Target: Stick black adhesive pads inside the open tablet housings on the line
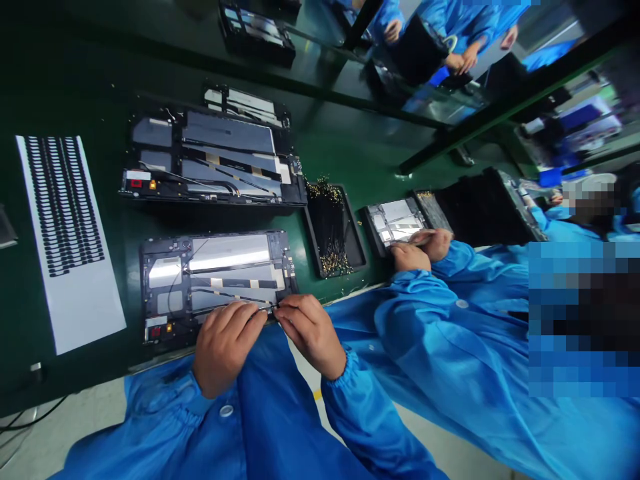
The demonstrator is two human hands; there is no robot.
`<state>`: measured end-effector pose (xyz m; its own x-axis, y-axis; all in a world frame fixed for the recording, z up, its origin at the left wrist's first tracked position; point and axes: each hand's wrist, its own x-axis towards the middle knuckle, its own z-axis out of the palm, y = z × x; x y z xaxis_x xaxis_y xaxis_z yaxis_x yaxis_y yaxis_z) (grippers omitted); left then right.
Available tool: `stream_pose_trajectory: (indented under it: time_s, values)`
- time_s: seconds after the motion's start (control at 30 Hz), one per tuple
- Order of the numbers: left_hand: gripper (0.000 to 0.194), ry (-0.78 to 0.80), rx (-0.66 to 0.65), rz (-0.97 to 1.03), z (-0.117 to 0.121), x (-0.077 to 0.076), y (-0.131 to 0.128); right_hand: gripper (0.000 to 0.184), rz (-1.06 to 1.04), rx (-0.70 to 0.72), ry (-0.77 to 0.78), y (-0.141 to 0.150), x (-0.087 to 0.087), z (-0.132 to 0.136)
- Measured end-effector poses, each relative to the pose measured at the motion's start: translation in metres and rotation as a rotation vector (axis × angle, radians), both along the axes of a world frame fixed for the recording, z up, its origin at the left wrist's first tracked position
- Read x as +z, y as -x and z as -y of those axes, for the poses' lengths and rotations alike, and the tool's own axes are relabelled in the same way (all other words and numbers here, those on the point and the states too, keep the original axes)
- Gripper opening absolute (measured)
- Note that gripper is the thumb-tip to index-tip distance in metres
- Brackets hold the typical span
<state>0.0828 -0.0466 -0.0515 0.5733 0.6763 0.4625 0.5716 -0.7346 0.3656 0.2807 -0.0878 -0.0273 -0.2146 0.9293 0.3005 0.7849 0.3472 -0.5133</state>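
Observation:
An opened tablet housing (230, 267) lies in front of me, with silver battery panels, dark ribbon strips and thin wires showing. My left hand (227, 347) is over its near edge, fingers bent and pressed together at the tips. Close beside it, my right hand (313, 333) is closed in a pinch at the near right corner. The fingertips of both hands almost meet around something small at the housing's edge, too hidden to name.
Stacked opened tablets (225, 153) stand behind. A black tray (357, 250) of gold-tipped cables sits to the right. At left lies a white sheet (90, 320) with rows of black stickers. A co-worker's hands (413, 257) work on another tablet (395, 223). A green rail (500, 100) crosses above.

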Motion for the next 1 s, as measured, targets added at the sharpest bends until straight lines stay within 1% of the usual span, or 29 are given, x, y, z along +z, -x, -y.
stream_pose_trajectory:
  time_s: [0.1, 0.17, 0.27, 0.33, 0.4, 0.43, 0.47, 0.5, 0.57, 0.6, 0.63, 0.7, 0.73, 0.8, 0.83, 0.9, 0.93, 1.0]
  values:
    - [0.022, -0.053, -0.014, -0.007, -0.001, -0.001, 0.001, 0.03, -0.002, -0.006, -0.044, 0.0, -0.008, 0.008]
    - [0.021, -0.102, -0.022, -0.01, -0.002, -0.003, 0.0, 0.04, 0.052, -0.005, -0.083, 0.002, -0.014, 0.013]
    - [0.018, -0.201, -0.041, -0.006, -0.001, -0.005, -0.003, 0.05, 0.169, 0.01, -0.179, 0.006, -0.018, 0.019]
    - [0.018, -0.221, -0.052, -0.021, 0.001, -0.001, -0.002, 0.053, 0.19, 0.029, -0.194, 0.007, -0.018, 0.021]
    - [0.024, -0.142, -0.033, -0.037, 0.001, 0.008, 0.008, 0.052, 0.11, 0.019, -0.122, 0.005, -0.014, 0.021]
    - [0.03, -0.081, 0.018, -0.035, 0.001, 0.013, 0.015, 0.051, 0.042, -0.029, -0.073, 0.003, -0.013, 0.02]
    - [0.038, -0.018, 0.113, -0.022, 0.0, 0.018, 0.025, 0.049, -0.03, -0.11, -0.026, 0.0, -0.012, 0.017]
    - [0.047, 0.047, 0.243, -0.003, -0.001, 0.022, 0.035, 0.048, -0.096, -0.21, 0.014, -0.002, -0.013, 0.012]
    - [0.068, 0.173, 0.503, 0.039, -0.003, 0.024, 0.055, 0.043, -0.197, -0.375, 0.074, -0.005, -0.021, 0.0]
    - [0.075, 0.248, 0.589, 0.056, -0.004, 0.022, 0.063, 0.041, -0.234, -0.409, 0.104, -0.005, -0.027, -0.006]
    - [0.079, 0.328, 0.629, 0.07, -0.005, 0.018, 0.069, 0.04, -0.271, -0.413, 0.135, -0.004, -0.033, -0.012]
    - [0.079, 0.455, 0.638, 0.113, -0.007, 0.006, 0.076, 0.041, -0.349, -0.406, 0.188, 0.002, -0.046, -0.02]
    - [0.078, 0.489, 0.642, 0.146, -0.006, 0.001, 0.078, 0.043, -0.381, -0.418, 0.199, 0.006, -0.051, -0.021]
    - [0.075, 0.514, 0.672, 0.22, -0.002, -0.006, 0.079, 0.046, -0.421, -0.458, 0.197, 0.013, -0.055, -0.015]
    - [0.073, 0.518, 0.68, 0.252, 0.003, -0.006, 0.079, 0.047, -0.43, -0.477, 0.185, 0.016, -0.054, -0.008]
    - [0.069, 0.524, 0.685, 0.299, 0.017, 0.002, 0.082, 0.047, -0.439, -0.506, 0.158, 0.019, -0.046, 0.007]
    - [0.068, 0.52, 0.68, 0.312, 0.025, 0.01, 0.085, 0.046, -0.447, -0.514, 0.145, 0.02, -0.039, 0.014]
    - [0.069, 0.48, 0.668, 0.33, 0.033, 0.033, 0.091, 0.044, -0.474, -0.507, 0.115, 0.017, -0.018, 0.019]
